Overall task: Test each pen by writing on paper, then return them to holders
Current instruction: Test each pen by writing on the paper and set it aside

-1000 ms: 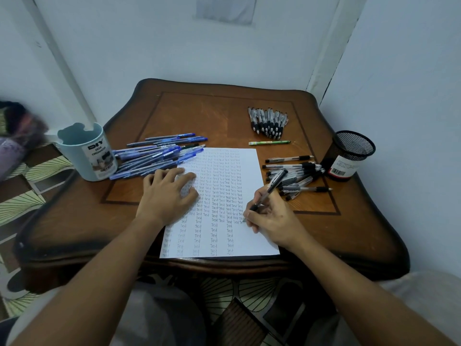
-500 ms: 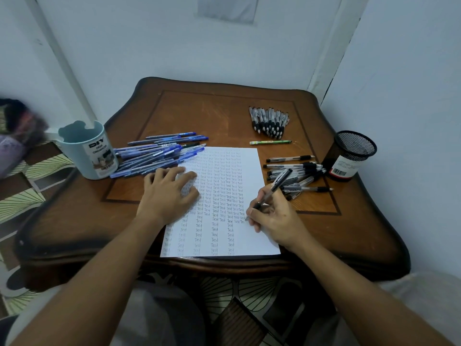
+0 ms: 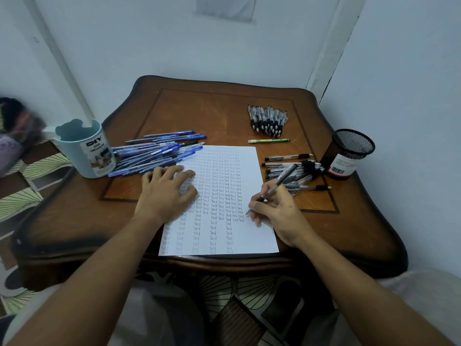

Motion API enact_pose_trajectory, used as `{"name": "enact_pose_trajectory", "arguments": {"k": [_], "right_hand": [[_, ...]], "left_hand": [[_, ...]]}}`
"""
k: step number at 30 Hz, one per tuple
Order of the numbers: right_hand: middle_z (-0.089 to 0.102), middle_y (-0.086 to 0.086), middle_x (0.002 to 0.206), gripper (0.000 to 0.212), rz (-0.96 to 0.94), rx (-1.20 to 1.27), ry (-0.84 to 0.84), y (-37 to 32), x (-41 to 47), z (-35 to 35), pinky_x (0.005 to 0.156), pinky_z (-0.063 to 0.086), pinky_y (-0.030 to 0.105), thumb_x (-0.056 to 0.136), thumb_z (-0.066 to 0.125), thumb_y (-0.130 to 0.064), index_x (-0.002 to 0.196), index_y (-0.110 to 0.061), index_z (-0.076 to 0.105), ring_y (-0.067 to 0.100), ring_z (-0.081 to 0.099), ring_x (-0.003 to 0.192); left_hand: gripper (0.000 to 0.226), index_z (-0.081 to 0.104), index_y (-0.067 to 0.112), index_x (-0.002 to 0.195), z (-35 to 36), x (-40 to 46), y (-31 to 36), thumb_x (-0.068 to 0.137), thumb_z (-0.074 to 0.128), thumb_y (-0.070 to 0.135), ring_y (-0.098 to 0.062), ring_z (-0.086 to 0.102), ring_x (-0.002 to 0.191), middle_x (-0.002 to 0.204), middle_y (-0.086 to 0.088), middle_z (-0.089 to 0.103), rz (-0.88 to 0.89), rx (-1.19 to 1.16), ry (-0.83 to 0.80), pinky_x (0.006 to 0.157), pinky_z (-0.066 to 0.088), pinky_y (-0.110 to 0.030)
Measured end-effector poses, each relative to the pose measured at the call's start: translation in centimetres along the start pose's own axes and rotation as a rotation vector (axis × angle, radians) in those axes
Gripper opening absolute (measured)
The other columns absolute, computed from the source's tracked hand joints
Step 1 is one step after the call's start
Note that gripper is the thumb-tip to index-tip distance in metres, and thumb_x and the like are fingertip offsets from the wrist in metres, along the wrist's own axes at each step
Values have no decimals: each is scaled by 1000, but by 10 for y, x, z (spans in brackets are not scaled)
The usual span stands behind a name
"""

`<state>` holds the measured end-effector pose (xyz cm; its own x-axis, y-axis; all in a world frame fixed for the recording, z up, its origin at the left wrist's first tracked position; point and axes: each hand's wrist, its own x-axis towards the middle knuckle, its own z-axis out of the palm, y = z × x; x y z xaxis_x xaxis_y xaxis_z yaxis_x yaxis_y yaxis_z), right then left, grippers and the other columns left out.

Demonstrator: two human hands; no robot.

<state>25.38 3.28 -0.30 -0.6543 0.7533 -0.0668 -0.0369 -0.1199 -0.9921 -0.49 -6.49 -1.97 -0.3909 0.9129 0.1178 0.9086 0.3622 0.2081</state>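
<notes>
A white sheet of paper lies in the middle of the wooden table, covered with rows of the word "Test". My right hand grips a black pen with its tip on the paper near the right edge. My left hand rests flat on the paper's left side. A heap of blue pens lies left of the sheet beside a light blue holder. Black pens are piled right of the sheet next to a black mesh holder.
A neat row of grey and black pens lies at the back of the table, with a single green pen in front of it. White walls close in behind and on the right. Patterned floor shows at the left.
My right hand with the black pen has shifted slightly right and up along the paper's right side. My left hand stays where it was on the sheet.
</notes>
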Motion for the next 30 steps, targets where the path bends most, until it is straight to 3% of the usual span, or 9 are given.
{"name": "enact_pose_trajectory", "arguments": {"k": [2,5,8,13,20,22,25,27,30], "right_hand": [[60,25,80,11,24,79,11,-4,2,2,51,51,34,98,55,-3,94,-7,45,33,60,64],[64,29,81,40,83,157,48,-8,5,4,54,55,37,93,48,-43,90,-4,51,36,65,65],[66,33,82,54,116,177,61,-10,7,3,56,58,37,91,42,-53,88,-1,55,39,68,66],[65,34,80,53,149,218,93,-11,7,3,53,58,37,106,33,-42,84,0,56,40,68,64],[66,33,81,51,182,201,122,-11,6,5,54,58,38,108,30,-37,86,0,56,40,67,65],[66,31,83,40,214,189,129,-13,6,6,57,58,39,108,35,-32,90,-1,54,39,67,67],[69,27,96,4,294,103,83,-26,11,7,68,61,39,103,49,-9,106,-6,47,34,69,74],[69,27,101,22,306,32,59,-43,25,4,72,62,38,100,48,4,117,-8,42,32,70,75],[63,24,99,28,234,-77,93,-75,56,-4,66,61,33,102,49,1,125,-11,41,29,70,73]], "left_hand": [[68,44,44,140,0,0,0,83,15,65,-17,29,132,151,11,38,1,4,-1,109,18,-45],[64,44,44,140,1,1,1,84,18,63,-17,29,132,151,11,38,0,5,-3,109,18,-45],[62,45,44,139,1,1,1,85,20,62,-18,29,132,151,11,38,-4,3,5,109,18,-45],[59,46,45,137,1,1,2,86,22,61,-18,30,131,150,11,40,-5,0,9,108,18,-45],[58,46,45,137,1,0,2,87,23,61,-18,29,132,150,11,40,-11,-2,-11,108,19,-45],[61,46,45,138,2,-2,2,85,21,63,-17,29,131,150,11,40,-8,-4,-15,109,19,-45],[66,46,45,138,1,-5,2,82,15,65,-16,29,131,150,12,40,-7,-10,-6,109,19,-45],[68,45,45,138,0,-4,3,81,13,66,-16,29,132,150,12,39,-4,-13,-7,110,19,-45],[69,44,44,139,-1,-2,4,82,13,66,-15,29,132,151,12,39,-3,-17,-7,111,18,-46]]}}
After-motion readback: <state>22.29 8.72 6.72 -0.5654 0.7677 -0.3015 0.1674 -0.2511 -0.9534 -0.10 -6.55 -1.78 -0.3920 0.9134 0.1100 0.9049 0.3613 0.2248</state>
